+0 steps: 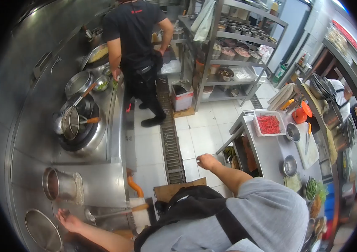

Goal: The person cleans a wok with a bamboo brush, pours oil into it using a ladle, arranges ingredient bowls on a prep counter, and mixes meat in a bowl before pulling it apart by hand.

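My left hand is over the left counter with the palm partly up and the fingers loosely curled and apart, holding nothing I can see. Beside it is a round wire-mesh strainer; I cannot tell whether they touch. Behind the hand stands a metal pot, and a ladle with a wooden handle lies to its right. My right hand hangs over the tiled floor with its fingers curled in and nothing visible in them.
A co-worker in black stands at the stove ahead, near a wok with a skimmer across it. A floor drain runs down the aisle. On the right, a table carries red chillies. Shelves hold ingredient tubs.
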The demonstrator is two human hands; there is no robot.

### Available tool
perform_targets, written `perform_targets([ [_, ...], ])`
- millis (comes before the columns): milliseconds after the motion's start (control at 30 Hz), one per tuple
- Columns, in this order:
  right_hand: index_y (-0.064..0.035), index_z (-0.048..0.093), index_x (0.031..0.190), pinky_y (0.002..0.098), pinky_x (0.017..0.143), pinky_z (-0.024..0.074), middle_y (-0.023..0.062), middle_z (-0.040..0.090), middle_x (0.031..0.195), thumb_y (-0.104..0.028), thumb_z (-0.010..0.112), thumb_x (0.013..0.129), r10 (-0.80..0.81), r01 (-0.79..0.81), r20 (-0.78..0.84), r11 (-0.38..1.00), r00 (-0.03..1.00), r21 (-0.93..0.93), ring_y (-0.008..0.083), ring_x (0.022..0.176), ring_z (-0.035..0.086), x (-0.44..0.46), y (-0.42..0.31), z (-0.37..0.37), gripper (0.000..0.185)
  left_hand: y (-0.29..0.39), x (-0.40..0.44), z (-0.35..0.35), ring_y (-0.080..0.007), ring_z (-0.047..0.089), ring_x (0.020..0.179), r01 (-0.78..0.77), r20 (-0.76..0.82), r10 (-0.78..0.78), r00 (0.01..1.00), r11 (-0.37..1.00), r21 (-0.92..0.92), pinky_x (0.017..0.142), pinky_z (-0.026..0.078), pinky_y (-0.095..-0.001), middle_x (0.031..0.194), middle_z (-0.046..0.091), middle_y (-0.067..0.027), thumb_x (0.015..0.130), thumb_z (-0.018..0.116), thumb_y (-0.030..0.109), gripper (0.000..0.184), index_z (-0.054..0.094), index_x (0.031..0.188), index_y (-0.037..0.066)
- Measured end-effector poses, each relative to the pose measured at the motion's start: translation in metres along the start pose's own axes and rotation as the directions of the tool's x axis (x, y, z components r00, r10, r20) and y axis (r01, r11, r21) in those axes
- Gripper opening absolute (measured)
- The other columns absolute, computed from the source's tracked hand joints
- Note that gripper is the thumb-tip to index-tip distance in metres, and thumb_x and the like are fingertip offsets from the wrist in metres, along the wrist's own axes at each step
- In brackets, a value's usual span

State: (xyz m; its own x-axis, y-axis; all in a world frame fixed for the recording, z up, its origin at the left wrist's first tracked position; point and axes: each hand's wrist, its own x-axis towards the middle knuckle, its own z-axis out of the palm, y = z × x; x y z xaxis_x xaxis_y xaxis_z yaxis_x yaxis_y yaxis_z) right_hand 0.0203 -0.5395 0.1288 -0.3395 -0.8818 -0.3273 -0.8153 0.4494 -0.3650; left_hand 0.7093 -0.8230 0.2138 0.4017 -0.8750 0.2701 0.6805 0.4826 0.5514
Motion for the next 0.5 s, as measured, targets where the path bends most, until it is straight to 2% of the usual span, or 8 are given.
perform_targets([
  [67, -0.0093, 0.065, 0.102, 0.0413, 0.085, 0.0482, 0.0158, 0.065, 0.097, -0.024, 0.059, 0.077, 0.058, -0.057, 0.016, 0.997, 0.998, -0.046, 0.0339, 0.093, 0.061, 0.012, 0.011, -0.001, 0.030, 0.030, -0.058, -0.010, -0.0263, 0.058, 0.100, -0.107, -0.237, 0.134, 0.962, 0.986, 0.125, 0.091, 0.046, -0.0391, 0.104, 0.061, -0.0181, 0.085, 0.051, 0.003, 0.020, 0.051, 0.104, -0.003],
  [133, -0.0101, 0.066, 0.101, 0.0412, 0.087, 0.0477, 0.0162, 0.065, 0.099, -0.024, 0.059, 0.076, 0.122, -0.108, 0.120, 0.987, 0.985, -0.120, 0.0337, 0.094, 0.061, 0.015, 0.014, 0.001, 0.030, 0.055, -0.114, -0.035, -0.0282, 0.058, 0.099, 0.049, -0.054, -0.039, 0.998, 0.977, 0.207, 0.089, 0.047, -0.0392, 0.099, 0.062, -0.0186, 0.084, 0.052, 0.005, 0.017, 0.052, 0.099, -0.003],
  [200, -0.0091, 0.067, 0.100, 0.0409, 0.087, 0.0478, 0.0165, 0.064, 0.100, -0.024, 0.059, 0.076, -0.007, 0.027, 0.158, 0.992, 0.987, -0.123, 0.0335, 0.094, 0.061, 0.019, 0.018, 0.024, 0.029, 0.063, -0.179, -0.013, -0.0254, 0.061, 0.093, 0.176, -0.467, 0.015, 0.884, 0.915, 0.363, 0.081, 0.049, -0.0325, 0.098, 0.063, -0.0164, 0.081, 0.054, 0.005, 0.015, 0.056, 0.094, -0.003],
  [267, -0.0071, 0.067, 0.099, 0.0420, 0.084, 0.0488, 0.0190, 0.064, 0.097, -0.022, 0.058, 0.075, -0.230, 0.256, 0.205, 0.960, 0.951, -0.112, 0.0333, 0.092, 0.062, 0.023, 0.002, 0.048, 0.030, 0.092, -0.215, -0.049, -0.0182, 0.055, 0.073, 0.422, -0.392, -0.375, 0.840, 0.906, 0.037, 0.066, 0.045, -0.0253, 0.079, 0.058, -0.0087, 0.080, 0.053, -0.001, 0.006, 0.055, 0.085, -0.003],
  [333, -0.0071, 0.066, 0.101, 0.0406, 0.082, 0.0495, 0.0173, 0.066, 0.092, -0.022, 0.060, 0.075, -0.375, 0.401, 0.298, 0.916, 0.878, -0.027, 0.0325, 0.088, 0.063, 0.029, -0.040, 0.063, 0.030, 0.100, -0.249, -0.017, -0.0170, 0.052, 0.065, 0.288, -0.578, -0.202, 0.790, 0.956, 0.060, 0.058, 0.043, -0.0268, 0.073, 0.054, -0.0077, 0.082, 0.051, 0.000, 0.008, 0.051, 0.074, 0.000],
  [400, -0.0048, 0.066, 0.099, 0.0393, 0.076, 0.0508, 0.0174, 0.066, 0.087, -0.018, 0.062, 0.076, -0.556, 0.558, 0.265, 0.826, 0.788, 0.077, 0.0328, 0.081, 0.064, 0.027, -0.105, 0.070, 0.026, 0.116, -0.271, -0.020, -0.0237, 0.061, 0.075, 0.312, -0.733, -0.133, 0.667, 0.944, 0.113, 0.072, 0.052, -0.0311, 0.085, 0.063, -0.0162, 0.084, 0.049, 0.005, 0.013, 0.056, 0.083, -0.005],
  [433, -0.0039, 0.066, 0.100, 0.0379, 0.074, 0.0510, 0.0167, 0.067, 0.086, -0.019, 0.062, 0.077, -0.638, 0.638, 0.247, 0.765, 0.729, 0.094, 0.0311, 0.080, 0.065, 0.032, -0.132, 0.077, 0.027, 0.122, -0.284, -0.042, -0.0260, 0.063, 0.080, 0.326, -0.611, -0.293, 0.735, 0.943, -0.060, 0.078, 0.054, -0.0333, 0.088, 0.064, -0.0175, 0.085, 0.050, 0.008, 0.017, 0.058, 0.088, -0.007],
  [500, -0.0023, 0.065, 0.101, 0.0367, 0.072, 0.0508, 0.0179, 0.066, 0.087, -0.019, 0.062, 0.079, -0.739, 0.737, 0.243, 0.665, 0.628, 0.119, 0.0302, 0.079, 0.065, 0.028, -0.191, 0.083, 0.028, 0.122, -0.314, -0.012, -0.0255, 0.063, 0.081, 0.334, -0.686, -0.244, 0.685, 0.942, -0.001, 0.071, 0.053, -0.0348, 0.088, 0.063, -0.0162, 0.088, 0.048, 0.013, 0.020, 0.057, 0.092, -0.004],
])
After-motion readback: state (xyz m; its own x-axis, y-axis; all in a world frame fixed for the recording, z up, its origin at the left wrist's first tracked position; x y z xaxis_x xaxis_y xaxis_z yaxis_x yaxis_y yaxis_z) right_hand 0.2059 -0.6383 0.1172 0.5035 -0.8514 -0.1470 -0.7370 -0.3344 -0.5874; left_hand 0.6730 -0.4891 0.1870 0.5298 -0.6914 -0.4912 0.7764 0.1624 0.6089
